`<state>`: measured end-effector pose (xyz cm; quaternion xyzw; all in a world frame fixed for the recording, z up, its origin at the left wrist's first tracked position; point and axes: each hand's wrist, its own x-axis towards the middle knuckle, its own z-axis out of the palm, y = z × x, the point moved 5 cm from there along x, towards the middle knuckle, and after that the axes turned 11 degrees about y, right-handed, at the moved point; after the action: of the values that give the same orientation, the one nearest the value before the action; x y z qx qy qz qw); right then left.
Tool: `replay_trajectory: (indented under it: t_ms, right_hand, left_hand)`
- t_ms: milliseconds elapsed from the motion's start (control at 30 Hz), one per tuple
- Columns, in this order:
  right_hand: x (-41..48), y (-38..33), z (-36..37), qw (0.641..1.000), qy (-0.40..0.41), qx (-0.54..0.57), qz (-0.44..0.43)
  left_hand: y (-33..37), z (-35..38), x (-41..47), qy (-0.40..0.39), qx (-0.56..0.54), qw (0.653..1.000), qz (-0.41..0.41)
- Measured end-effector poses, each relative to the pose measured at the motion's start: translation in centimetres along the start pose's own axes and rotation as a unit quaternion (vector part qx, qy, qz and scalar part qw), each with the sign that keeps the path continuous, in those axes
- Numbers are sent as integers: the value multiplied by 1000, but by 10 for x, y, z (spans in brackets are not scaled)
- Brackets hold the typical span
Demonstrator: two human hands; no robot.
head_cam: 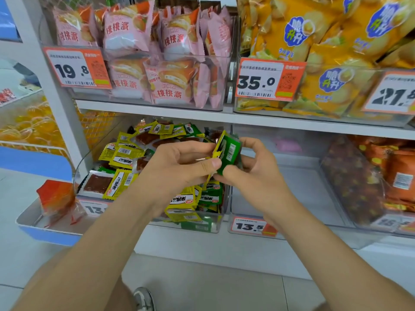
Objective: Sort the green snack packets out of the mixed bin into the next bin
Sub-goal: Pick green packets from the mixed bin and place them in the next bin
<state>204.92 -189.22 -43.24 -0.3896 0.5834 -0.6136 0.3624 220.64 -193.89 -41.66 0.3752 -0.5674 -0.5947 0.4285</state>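
Green plastic snack packets (229, 151), a small sheaf of flat rectangles, are gripped between both hands above the wall shared by two shelf bins. The left hand (179, 163) is closed on the sheaf's near edge, thumb pressed against forefinger. The right hand (253, 176) is curled round it from the other side. A yellow strip is seen on the sheaf's left face; whether it belongs to a separate yellow packet cannot be told.

The sheaf is held on edge, its long axis close to upright, with a barcoded face turned towards the camera.

Below and to the left, the clear plastic mixed bin (78, 173) is heaped with yellow and green packets. Green ones show at the back and along the front, so most of the sorting is judged outstanding. In the neighbouring clear plastic bin (301, 189) to the right, only a blurred pink shape (288, 145) is visible at the back, and no green packet can be made out. An orange-and-white price label (250, 226) is fixed to its front.
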Motion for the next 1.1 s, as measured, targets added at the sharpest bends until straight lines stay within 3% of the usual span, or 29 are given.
replay_trajectory:
  t_ms: [67,133,200,267,333,467,533,600,667,733,767,933,1100]
  right_hand:
    - [2,4,0,998,35,43,29]
    - [5,7,-1,997,50,43,30]
    - [8,8,-6,997,70,21,22]
    - [10,9,-14,994,104,-3,14]
    - [13,9,-25,991,130,-30,5]
    - [14,9,-43,990,136,-45,-4]
    - [14,6,-49,987,135,-80,-41]
    - [12,0,-52,969,146,-160,-120]
    - [6,-6,-51,951,152,-202,-181]
    - [-2,-8,-48,941,149,-217,-212]
    - [-5,-9,-46,937,147,-225,-224]
    - [-12,-12,-42,944,122,-218,-216]
    - [-14,-15,-38,963,30,-147,-225]
  left_hand:
    - [5,1,0,28,152,979,135]
    - [8,3,-1,76,313,903,286]
    - [8,1,0,139,407,830,355]
    - [9,-4,5,212,473,777,357]
    - [8,-7,14,240,520,748,335]
    - [-18,10,28,64,648,713,261]
    - [-30,17,23,31,675,703,224]
    - [-22,22,15,84,629,732,250]
    - [-9,30,7,126,511,797,296]
    - [-6,44,6,59,348,903,245]
    - [-8,51,4,21,296,933,203]
    - [-11,55,9,29,234,953,188]
    - [-11,49,14,18,37,995,87]
